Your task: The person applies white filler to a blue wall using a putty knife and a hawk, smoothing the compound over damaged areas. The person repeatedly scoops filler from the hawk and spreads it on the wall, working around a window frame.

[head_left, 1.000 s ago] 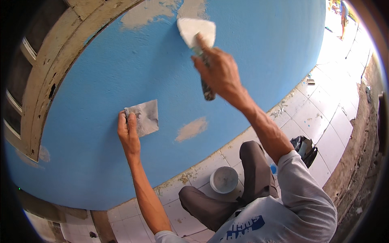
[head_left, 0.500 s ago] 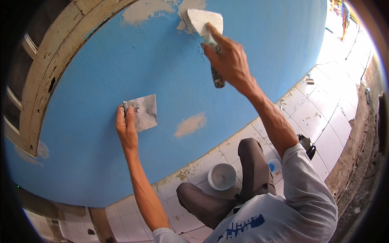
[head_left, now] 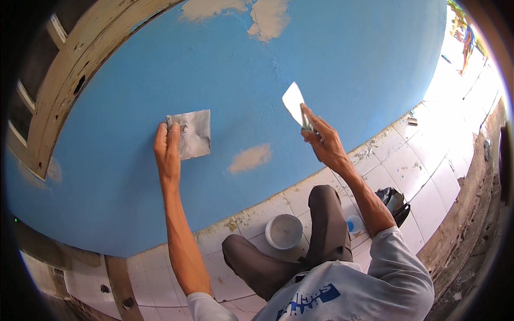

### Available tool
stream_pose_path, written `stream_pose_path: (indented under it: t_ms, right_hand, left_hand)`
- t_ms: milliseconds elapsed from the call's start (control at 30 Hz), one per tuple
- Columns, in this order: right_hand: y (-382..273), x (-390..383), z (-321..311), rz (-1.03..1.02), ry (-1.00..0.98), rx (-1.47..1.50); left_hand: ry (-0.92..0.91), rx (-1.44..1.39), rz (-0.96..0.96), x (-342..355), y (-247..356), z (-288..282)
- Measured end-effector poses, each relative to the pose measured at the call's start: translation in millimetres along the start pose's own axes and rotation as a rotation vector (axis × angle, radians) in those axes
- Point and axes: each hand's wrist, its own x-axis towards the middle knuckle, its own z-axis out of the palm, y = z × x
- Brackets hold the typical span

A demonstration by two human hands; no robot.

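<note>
My right hand (head_left: 325,143) grips a putty knife (head_left: 293,103) by its handle, with the pale blade tilted up and held in front of the blue wall (head_left: 134,187). In my left hand (head_left: 168,147) is a square metal scraper plate (head_left: 191,134), pinched at its left edge between thumb and fingers. Grey filler smears its face. A rough beige patch of filler (head_left: 269,18) lies high on the wall, another (head_left: 211,7) left of it. A smaller filler patch (head_left: 250,158) sits lower, between my two hands.
A round tub (head_left: 284,231) of grey filler stands on the tiled floor (head_left: 251,278) by my knees. Right of it are a small clear cup (head_left: 354,224) and a black bag (head_left: 393,205). A worn wooden frame (head_left: 80,80) borders the wall at the left.
My right hand has drawn the putty knife down and away from the upper patch, its blade turning. My left hand has risen slightly with the plate. The upper patch now shows uncovered.
</note>
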Motion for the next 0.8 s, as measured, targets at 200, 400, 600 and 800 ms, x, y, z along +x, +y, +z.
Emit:
stream_pose_path:
  t_ms: [200, 400, 600, 800]
  right_hand:
    - [31, 55, -5, -0.406, 0.184, -0.406]
    - [57, 97, -14, -0.478, 0.176, -0.784]
    - [85, 72, -48, -0.383, 0.158, -0.786]
    - [65, 47, -30, -0.217, 0.24, -0.493]
  left_hand:
    - [-0.042, -0.126, -0.044, -41, -1, 37]
    - [-0.099, -0.088, -0.181, -93, -41, 43]
    - [-0.007, -0.213, -0.372, -166, -76, 14]
    - [0.008, -0.258, -0.501, -213, -93, 13]
